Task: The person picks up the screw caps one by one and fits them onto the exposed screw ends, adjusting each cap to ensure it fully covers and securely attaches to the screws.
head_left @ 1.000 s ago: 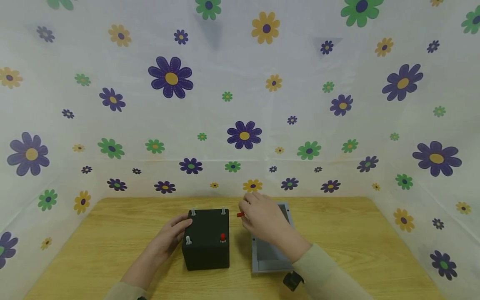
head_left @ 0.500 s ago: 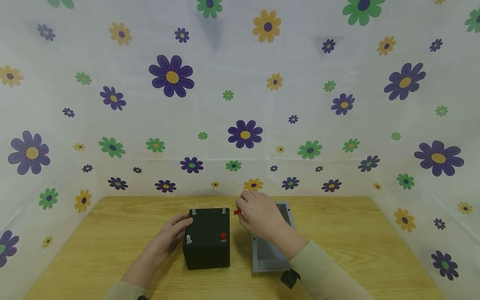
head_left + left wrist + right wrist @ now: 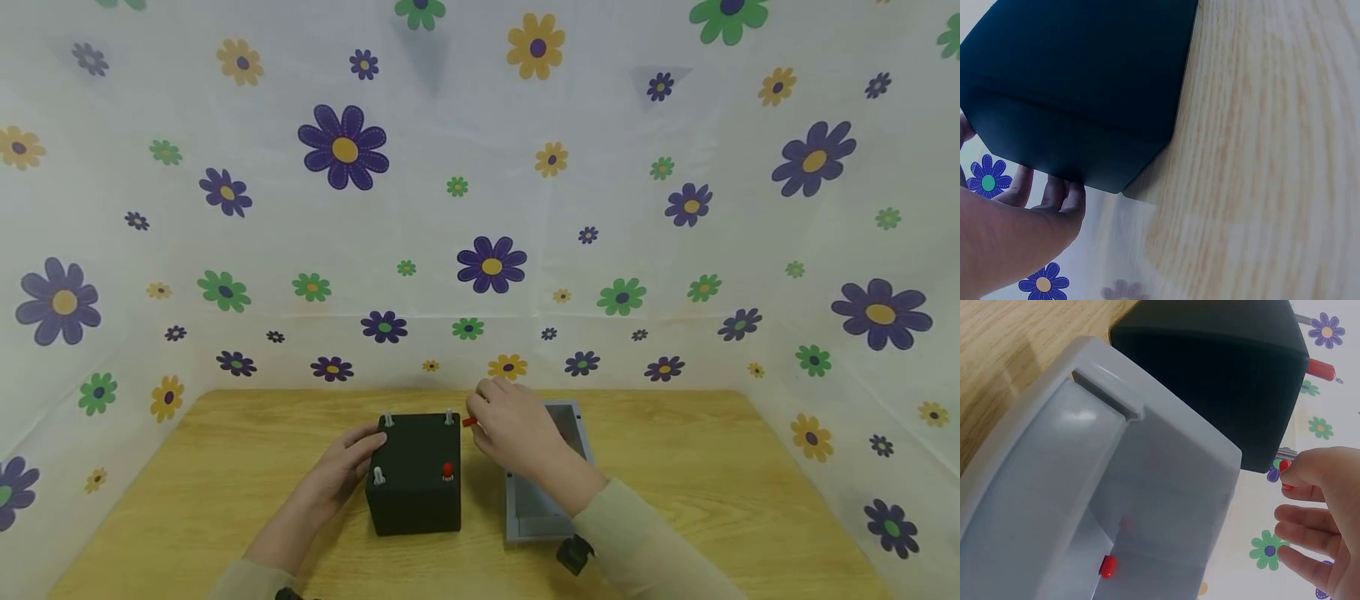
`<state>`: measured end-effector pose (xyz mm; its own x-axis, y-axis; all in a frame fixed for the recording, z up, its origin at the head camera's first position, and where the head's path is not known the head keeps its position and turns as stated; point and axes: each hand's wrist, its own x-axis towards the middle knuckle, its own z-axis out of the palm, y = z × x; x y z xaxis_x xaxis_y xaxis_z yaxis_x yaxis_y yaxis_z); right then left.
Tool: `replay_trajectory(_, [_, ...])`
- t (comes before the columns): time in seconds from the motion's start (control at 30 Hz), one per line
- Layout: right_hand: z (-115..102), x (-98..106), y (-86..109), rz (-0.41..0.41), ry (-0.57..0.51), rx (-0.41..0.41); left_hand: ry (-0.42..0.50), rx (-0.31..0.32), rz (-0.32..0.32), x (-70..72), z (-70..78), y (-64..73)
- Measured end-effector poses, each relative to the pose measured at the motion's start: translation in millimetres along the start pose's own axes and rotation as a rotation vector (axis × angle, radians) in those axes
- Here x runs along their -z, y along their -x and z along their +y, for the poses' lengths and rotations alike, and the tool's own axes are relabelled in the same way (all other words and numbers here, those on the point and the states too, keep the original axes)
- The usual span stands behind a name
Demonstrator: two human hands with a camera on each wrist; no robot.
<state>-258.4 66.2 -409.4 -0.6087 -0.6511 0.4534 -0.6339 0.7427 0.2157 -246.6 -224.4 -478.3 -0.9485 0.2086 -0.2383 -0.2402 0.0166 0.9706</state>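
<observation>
A black box (image 3: 414, 510) stands on the table with metal posts at its top corners. A red cap (image 3: 447, 471) covers the front right post; the others are bare metal. My left hand (image 3: 330, 477) holds the box at its back left, thumb over the top edge and fingers against the side, as the left wrist view also shows. With thumb and index finger my right hand (image 3: 517, 429) pinches another red cap (image 3: 469, 422), just right of the back right post (image 3: 449, 417). In the right wrist view this cap (image 3: 1285, 475) is close to the post's tip.
Right of the box, partly under my right forearm, lies a grey tray (image 3: 512, 510). One more red cap (image 3: 1107, 566) lies inside it. A black wrist camera (image 3: 574, 554) hangs by my right sleeve. Flower-printed cloth (image 3: 487, 208) encloses the wooden table (image 3: 675, 483).
My right hand has moved left with the red cap, nearer the back right post. My left hand stays on the box. The head view has tilted slightly.
</observation>
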Motion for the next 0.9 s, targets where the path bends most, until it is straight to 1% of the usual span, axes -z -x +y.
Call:
replay_trajectory(0.2, [-1, 1, -3.1, 0.018, 0.000, -0.011, -0.014, 0.006, 0.007, 0.3, 2.0, -0.1])
replay_trajectory(0.53, [-3, -1, -9.0, -0.010, -0.005, -0.052, -0.018, 0.011, 0.019, -0.4, 2.6, 0.4])
replay_trajectory(0.9, [-5, 2, -13.6, -0.004, -0.020, -0.043, -0.005, 0.002, 0.008, -0.3, 2.1, 1.1])
